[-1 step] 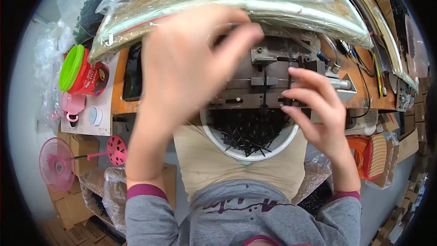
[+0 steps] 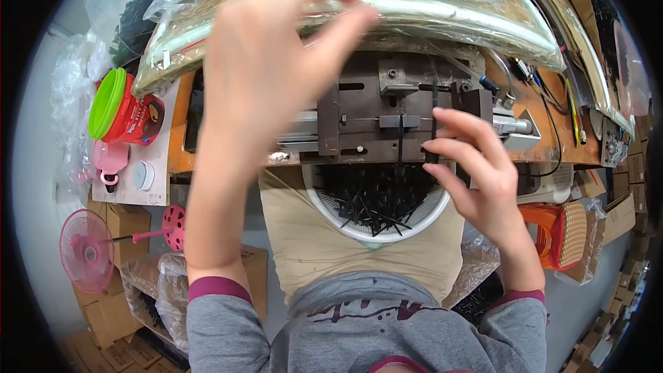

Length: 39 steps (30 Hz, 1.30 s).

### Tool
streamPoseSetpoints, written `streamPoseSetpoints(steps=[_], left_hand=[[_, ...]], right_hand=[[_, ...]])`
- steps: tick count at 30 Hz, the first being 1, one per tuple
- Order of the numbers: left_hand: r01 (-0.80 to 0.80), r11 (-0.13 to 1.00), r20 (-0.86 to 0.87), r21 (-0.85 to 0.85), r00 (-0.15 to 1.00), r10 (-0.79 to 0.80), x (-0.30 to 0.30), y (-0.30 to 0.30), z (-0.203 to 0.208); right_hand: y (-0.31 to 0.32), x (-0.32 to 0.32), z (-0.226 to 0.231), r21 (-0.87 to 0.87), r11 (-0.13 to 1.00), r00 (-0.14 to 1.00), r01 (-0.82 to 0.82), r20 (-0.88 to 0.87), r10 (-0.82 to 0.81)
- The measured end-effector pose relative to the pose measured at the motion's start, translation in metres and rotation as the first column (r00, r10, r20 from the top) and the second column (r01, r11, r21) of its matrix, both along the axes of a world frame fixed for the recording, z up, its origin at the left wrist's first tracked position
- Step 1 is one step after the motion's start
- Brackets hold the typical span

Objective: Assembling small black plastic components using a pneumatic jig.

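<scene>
My right hand (image 2: 485, 166) pinches a thin black plastic rod (image 2: 434, 128) between thumb and fingertips, at the right part of a dark metal fixture (image 2: 359, 103). Another slim black piece (image 2: 400, 141) lies across the small block at the fixture's middle, its lower end past the front edge. My left hand (image 2: 269, 55) is raised above the bench on the left, near the plastic-covered tray (image 2: 442, 10). Its fingers curl and are smeared by motion, so whether they hold anything is unclear. Under the fixture's front edge, a white basket (image 2: 383, 237) on my lap holds many black rods.
A red bucket with a green rim (image 2: 138, 117) and a pink cup (image 2: 110, 155) stand at the left. Below them is a pink fan (image 2: 86, 250). Cables and air hoses (image 2: 552, 97) lie at the bench's right. An orange stool (image 2: 552, 235) stands lower right.
My left hand has moved up and to the left, uncovering more of the fixture. My right hand has shifted slightly left with the black rod.
</scene>
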State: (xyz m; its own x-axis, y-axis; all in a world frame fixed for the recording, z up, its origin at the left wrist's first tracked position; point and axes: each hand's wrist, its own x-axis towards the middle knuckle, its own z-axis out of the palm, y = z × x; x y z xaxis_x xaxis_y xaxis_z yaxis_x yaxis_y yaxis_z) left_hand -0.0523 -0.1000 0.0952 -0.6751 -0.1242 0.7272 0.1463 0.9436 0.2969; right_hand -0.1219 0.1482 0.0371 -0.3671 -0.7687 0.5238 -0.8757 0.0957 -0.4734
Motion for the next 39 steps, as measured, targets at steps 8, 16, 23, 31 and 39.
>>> streamPoseSetpoints(steps=[8,16,23,31,39], left_hand=[[-0.179,0.982,0.020,-0.055,0.983,0.180,-0.085,-0.053,0.010],[-0.138,0.988,0.246,-0.075,0.957,0.153,-0.101,-0.075,-0.009],[-0.006,0.993,0.227,0.116,0.974,-0.021,-0.094,-0.059,-0.006],[0.164,0.957,0.025,0.240,0.984,-0.174,-0.020,-0.028,0.011],[0.297,0.884,-0.072,0.360,0.954,-0.291,0.032,0.026,-0.016]], right_hand=[[-0.010,0.019,-0.034,0.119,0.992,0.986,0.051,-0.166,-0.031],[-0.016,0.014,-0.023,0.192,0.978,0.972,0.079,-0.231,-0.033],[-0.018,0.006,-0.004,0.223,0.974,0.981,0.049,-0.192,-0.006],[-0.088,-0.087,0.072,-0.177,0.975,0.959,0.133,-0.227,-0.172],[-0.218,-0.195,0.067,-0.021,0.981,0.473,0.193,-0.874,-0.112]])
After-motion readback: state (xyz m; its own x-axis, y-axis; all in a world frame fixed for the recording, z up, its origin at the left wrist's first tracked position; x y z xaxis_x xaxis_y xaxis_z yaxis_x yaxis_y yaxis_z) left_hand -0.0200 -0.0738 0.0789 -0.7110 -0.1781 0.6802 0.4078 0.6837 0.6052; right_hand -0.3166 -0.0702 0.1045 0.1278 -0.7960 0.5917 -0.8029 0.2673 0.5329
